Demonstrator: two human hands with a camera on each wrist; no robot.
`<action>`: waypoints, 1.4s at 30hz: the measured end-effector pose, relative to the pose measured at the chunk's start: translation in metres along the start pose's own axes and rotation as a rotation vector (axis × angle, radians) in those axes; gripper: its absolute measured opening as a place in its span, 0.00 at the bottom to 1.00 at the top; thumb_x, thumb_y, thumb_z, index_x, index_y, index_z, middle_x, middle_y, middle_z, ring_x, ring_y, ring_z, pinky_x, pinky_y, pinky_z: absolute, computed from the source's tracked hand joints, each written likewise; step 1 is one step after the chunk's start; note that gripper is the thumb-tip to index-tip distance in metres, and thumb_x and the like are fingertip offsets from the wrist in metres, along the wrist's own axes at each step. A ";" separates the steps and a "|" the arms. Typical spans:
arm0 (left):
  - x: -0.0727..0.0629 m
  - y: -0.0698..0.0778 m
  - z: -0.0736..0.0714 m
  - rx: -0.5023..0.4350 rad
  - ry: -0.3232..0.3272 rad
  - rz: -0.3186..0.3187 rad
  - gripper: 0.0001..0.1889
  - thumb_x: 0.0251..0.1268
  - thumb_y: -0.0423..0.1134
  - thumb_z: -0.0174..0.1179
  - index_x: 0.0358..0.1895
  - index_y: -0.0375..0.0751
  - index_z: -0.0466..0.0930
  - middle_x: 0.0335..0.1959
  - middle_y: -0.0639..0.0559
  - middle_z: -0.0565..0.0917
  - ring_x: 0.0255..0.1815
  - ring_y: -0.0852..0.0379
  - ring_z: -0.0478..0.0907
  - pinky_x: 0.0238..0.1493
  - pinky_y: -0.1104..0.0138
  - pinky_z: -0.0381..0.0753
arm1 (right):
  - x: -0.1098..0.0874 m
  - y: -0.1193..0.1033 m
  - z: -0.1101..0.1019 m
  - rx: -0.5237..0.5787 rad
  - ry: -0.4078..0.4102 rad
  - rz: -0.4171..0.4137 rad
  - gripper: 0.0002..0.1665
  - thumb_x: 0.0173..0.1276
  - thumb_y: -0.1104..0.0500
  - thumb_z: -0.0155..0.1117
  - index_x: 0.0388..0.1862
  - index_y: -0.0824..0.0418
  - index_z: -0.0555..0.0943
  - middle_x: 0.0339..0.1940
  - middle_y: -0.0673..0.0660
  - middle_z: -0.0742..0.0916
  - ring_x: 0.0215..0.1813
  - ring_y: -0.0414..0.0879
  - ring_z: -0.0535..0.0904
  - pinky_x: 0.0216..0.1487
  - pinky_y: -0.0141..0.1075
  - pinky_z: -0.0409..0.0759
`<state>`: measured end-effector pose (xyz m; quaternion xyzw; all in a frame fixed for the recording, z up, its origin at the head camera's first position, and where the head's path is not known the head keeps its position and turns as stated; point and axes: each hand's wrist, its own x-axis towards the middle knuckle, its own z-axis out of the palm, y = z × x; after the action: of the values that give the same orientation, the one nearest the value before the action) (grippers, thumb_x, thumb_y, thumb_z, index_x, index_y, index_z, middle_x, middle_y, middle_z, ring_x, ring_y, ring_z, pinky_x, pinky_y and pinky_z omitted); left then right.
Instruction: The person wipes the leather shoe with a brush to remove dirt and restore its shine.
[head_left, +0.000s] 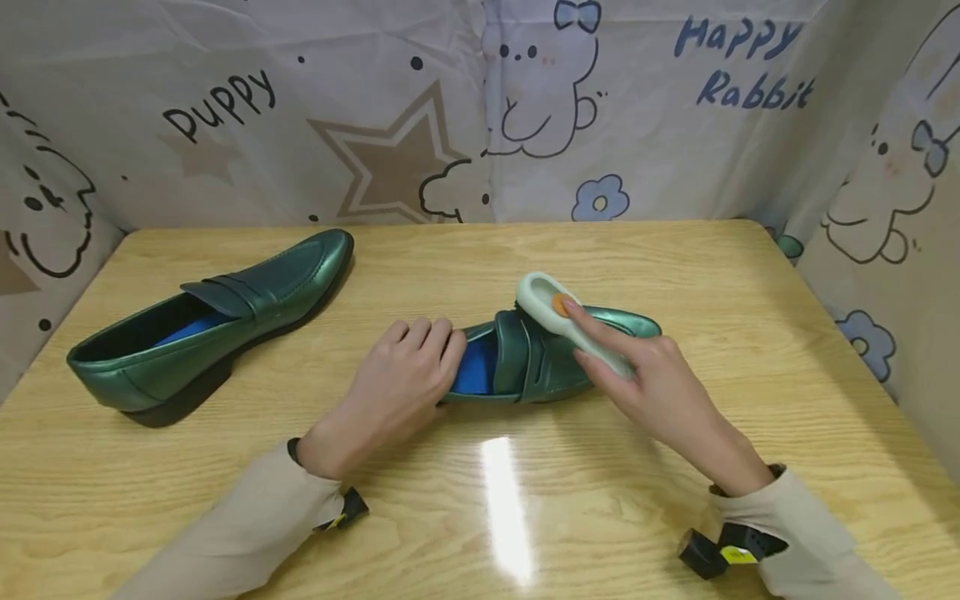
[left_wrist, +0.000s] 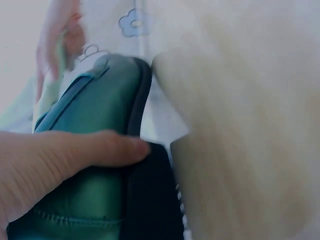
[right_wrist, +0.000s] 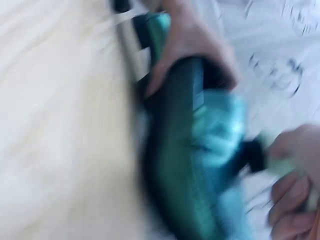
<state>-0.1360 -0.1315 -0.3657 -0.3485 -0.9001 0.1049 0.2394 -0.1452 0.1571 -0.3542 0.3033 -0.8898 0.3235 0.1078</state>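
Observation:
My left hand [head_left: 405, 367] grips a green loafer [head_left: 555, 375] by its heel end; in the left wrist view the thumb [left_wrist: 110, 148] lies across the side onto the dark heel. A blue insole [head_left: 474, 368] shows inside the opening. In my right hand [head_left: 660, 387] is a pale green shoe brush [head_left: 546, 321] with an orange button, the index finger lying at that button. Dark bristles [right_wrist: 253, 156] meet the loafer's upper in the right wrist view, which is blurred. The brush overlaps the strap and toe area in the head view.
A matching green loafer [head_left: 277, 300] stands at the left on the wood-grain table [head_left: 420, 533], toe pointing to the back right. A printed cloth [head_left: 300, 183] with cartoon animals hangs behind the table and along both sides. Each wrist wears a black strap device [head_left: 705, 552].

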 end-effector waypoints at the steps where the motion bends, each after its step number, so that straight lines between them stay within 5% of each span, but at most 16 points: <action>1: -0.003 0.002 0.000 0.002 0.016 -0.010 0.36 0.36 0.55 0.76 0.46 0.33 0.74 0.38 0.43 0.76 0.36 0.47 0.75 0.36 0.60 0.74 | 0.004 -0.007 -0.003 -0.029 -0.025 0.018 0.33 0.69 0.60 0.61 0.72 0.46 0.67 0.33 0.55 0.83 0.14 0.34 0.59 0.17 0.30 0.64; 5: -0.013 0.013 -0.004 -0.048 0.026 -0.066 0.38 0.35 0.58 0.75 0.47 0.33 0.75 0.40 0.41 0.77 0.39 0.45 0.74 0.37 0.57 0.73 | 0.016 -0.036 -0.014 -0.141 -0.137 0.103 0.31 0.73 0.54 0.56 0.74 0.43 0.64 0.17 0.50 0.73 0.12 0.36 0.58 0.15 0.32 0.64; 11: -0.028 0.029 -0.014 -0.223 0.047 -0.170 0.38 0.39 0.62 0.69 0.48 0.33 0.76 0.44 0.39 0.77 0.44 0.42 0.73 0.41 0.50 0.73 | 0.027 -0.063 -0.016 -0.242 -0.243 0.172 0.31 0.73 0.51 0.55 0.74 0.40 0.63 0.10 0.48 0.66 0.10 0.40 0.59 0.13 0.33 0.62; 17: -0.034 0.021 -0.013 -0.673 0.129 -0.302 0.28 0.40 0.56 0.72 0.39 0.41 0.73 0.37 0.50 0.72 0.40 0.52 0.67 0.38 0.59 0.70 | 0.025 -0.077 -0.007 -0.284 -0.284 0.141 0.31 0.69 0.53 0.59 0.71 0.41 0.67 0.10 0.47 0.67 0.10 0.39 0.58 0.11 0.31 0.59; 20: -0.036 0.020 -0.004 -0.791 0.126 -0.342 0.32 0.37 0.58 0.73 0.41 0.41 0.72 0.41 0.50 0.71 0.42 0.51 0.63 0.43 0.59 0.65 | 0.016 -0.083 0.000 -0.297 -0.301 0.081 0.31 0.67 0.54 0.60 0.70 0.40 0.70 0.09 0.44 0.65 0.10 0.37 0.56 0.11 0.30 0.58; 26: -0.036 0.022 0.004 -0.681 -0.003 -0.359 0.50 0.32 0.69 0.68 0.57 0.35 0.69 0.55 0.41 0.71 0.56 0.43 0.63 0.53 0.49 0.64 | -0.010 -0.094 0.009 -0.391 -0.172 -0.041 0.36 0.64 0.56 0.65 0.70 0.38 0.68 0.08 0.42 0.61 0.12 0.34 0.53 0.12 0.29 0.54; 31: -0.035 0.023 -0.003 -0.577 -0.153 -0.337 0.51 0.35 0.75 0.61 0.57 0.36 0.71 0.49 0.46 0.76 0.50 0.47 0.69 0.46 0.54 0.71 | -0.030 -0.096 0.012 -0.480 -0.077 -0.101 0.42 0.60 0.56 0.67 0.72 0.39 0.66 0.09 0.43 0.60 0.13 0.34 0.50 0.12 0.27 0.48; 35: -0.034 0.024 -0.007 -0.540 -0.186 -0.332 0.51 0.34 0.77 0.60 0.55 0.37 0.71 0.47 0.47 0.75 0.45 0.49 0.69 0.42 0.57 0.70 | -0.043 -0.097 0.008 -0.483 -0.039 -0.119 0.27 0.75 0.47 0.46 0.73 0.41 0.65 0.11 0.42 0.59 0.14 0.33 0.48 0.14 0.25 0.47; 38: -0.034 0.024 -0.007 -0.537 -0.191 -0.324 0.51 0.34 0.77 0.60 0.54 0.37 0.71 0.46 0.47 0.74 0.43 0.49 0.68 0.41 0.57 0.69 | -0.057 -0.100 0.003 -0.464 -0.032 -0.102 0.31 0.77 0.42 0.25 0.73 0.40 0.64 0.12 0.40 0.57 0.15 0.30 0.46 0.14 0.23 0.45; 42: -0.036 0.019 -0.007 -0.559 -0.186 -0.283 0.52 0.34 0.77 0.60 0.56 0.36 0.71 0.49 0.47 0.73 0.46 0.48 0.67 0.47 0.55 0.69 | -0.077 -0.104 -0.002 -0.460 -0.019 -0.056 0.30 0.76 0.40 0.27 0.73 0.38 0.63 0.14 0.37 0.57 0.16 0.27 0.43 0.15 0.20 0.44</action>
<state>-0.0981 -0.1418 -0.3794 -0.2611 -0.9516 -0.1494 0.0634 -0.0208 0.1317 -0.3291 0.2984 -0.9323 0.1063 0.1744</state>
